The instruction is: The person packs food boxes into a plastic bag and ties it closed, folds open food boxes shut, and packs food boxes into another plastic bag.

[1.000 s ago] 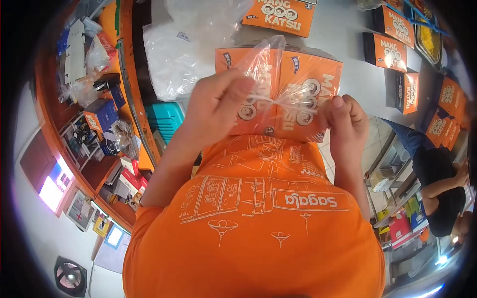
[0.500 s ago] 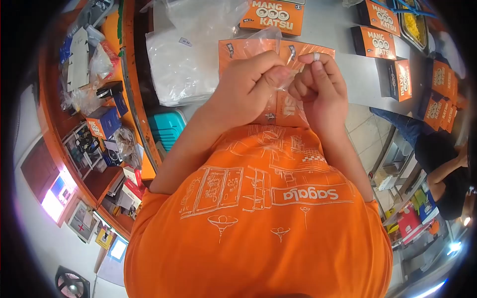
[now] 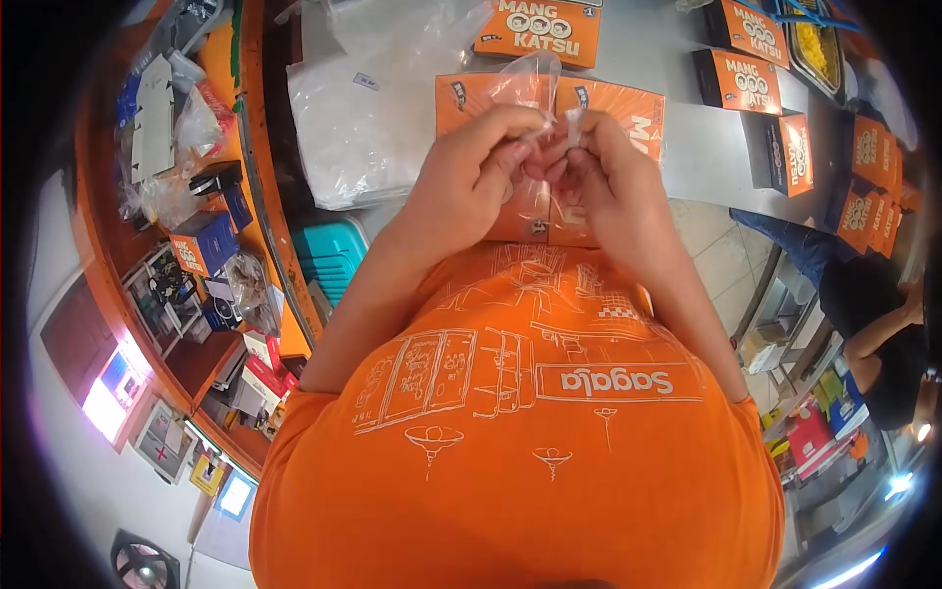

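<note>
Two orange boxes with white lettering, a left one (image 3: 461, 103) and a right one (image 3: 628, 113), lie side by side in a clear plastic bag (image 3: 530, 80) on the metal table. Above them my left hand (image 3: 483, 172) pinches the gathered plastic of the bag. My right hand (image 3: 606, 177) is closed on another twisted part of the same bag, with its fingers meeting those of the left. The hands cover the middle of both boxes and the exact grip of each finger.
A stack of clear plastic bags (image 3: 358, 128) lies left of the boxes, above a teal basket (image 3: 332, 257). Another orange box (image 3: 538, 34) stands behind. More boxes (image 3: 743, 82) and a food tray (image 3: 814, 49) are at the right, near a person in black (image 3: 863, 314).
Both hands came together over the boxes from their wider spread a second ago. Since the half-second frame, the right hand has shifted slightly left and down, and its fingers now meet the left's.
</note>
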A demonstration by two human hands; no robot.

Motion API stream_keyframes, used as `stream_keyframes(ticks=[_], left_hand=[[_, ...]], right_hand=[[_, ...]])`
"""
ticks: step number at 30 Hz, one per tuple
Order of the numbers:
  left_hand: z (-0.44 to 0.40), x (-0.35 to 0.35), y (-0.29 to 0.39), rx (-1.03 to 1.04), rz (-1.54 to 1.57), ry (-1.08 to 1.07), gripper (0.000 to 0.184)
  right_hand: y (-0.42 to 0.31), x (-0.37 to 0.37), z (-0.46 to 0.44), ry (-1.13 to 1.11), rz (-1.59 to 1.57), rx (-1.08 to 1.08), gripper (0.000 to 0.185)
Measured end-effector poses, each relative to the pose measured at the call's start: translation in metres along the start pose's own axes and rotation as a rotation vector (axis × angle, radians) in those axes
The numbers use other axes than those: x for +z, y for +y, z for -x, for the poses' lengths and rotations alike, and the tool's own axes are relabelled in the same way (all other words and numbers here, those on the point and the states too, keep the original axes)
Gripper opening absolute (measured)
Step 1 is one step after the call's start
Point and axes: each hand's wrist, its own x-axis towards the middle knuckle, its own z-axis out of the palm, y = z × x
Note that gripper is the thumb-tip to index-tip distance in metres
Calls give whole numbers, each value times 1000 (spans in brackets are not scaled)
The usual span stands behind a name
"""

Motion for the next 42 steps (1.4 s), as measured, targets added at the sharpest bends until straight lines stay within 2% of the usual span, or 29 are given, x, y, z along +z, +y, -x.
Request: stream_keyframes(ticks=[4,6,10,12,13,15,16,18,21,25,27,28,30,34,36,40,42], left_hand=[[-2,1,-13,-95,171,26,22],[-6,1,-8,-228,319,47,21],[-6,1,-6,-228,178,-34,13],[-5,6,-5,-141,161,14,7],[-5,6,-8,-137,168,15,7],[-7,9,-15,73,48,81,7],[-8,7,-13,78,53,82,7],[-9,3,-9,-46,323,-67,7],[-10,3,-12,-88,341,-12,6],[-5,4,-14,-133,321,10,5],[-5,4,-16,-135,280,130,4],[-3,7,-14,-139,267,128,4],[-2,14,-6,-148,295,191,3],[-6,8,-1,-257,262,170,6],[-5,2,-2,6,-326,91,9],[-10,-10,12,84,-500,-73,10],[-14,-15,16,-141,-436,-285,13]], right_hand=[[-2,-7,-9,24,167,-37,12],[-5,-8,-14,18,194,-12,18],[-18,-11,-18,-21,295,-57,28],[-21,-9,-21,-20,468,-84,52],[-24,-6,-20,-20,476,-84,52],[-30,2,-15,10,646,-131,70],[-29,3,-14,11,652,-132,70],[-25,4,-12,-16,655,-124,91],[-13,9,-7,36,680,-178,92],[-2,8,0,159,530,-336,84],[7,-1,4,219,740,-547,68],[13,-1,8,224,727,-548,68],[26,1,13,253,648,-576,51],[34,4,3,418,488,-675,41],[36,5,0,428,504,-739,35],[38,8,-8,502,513,-784,31],[40,8,-9,502,551,-793,28]])
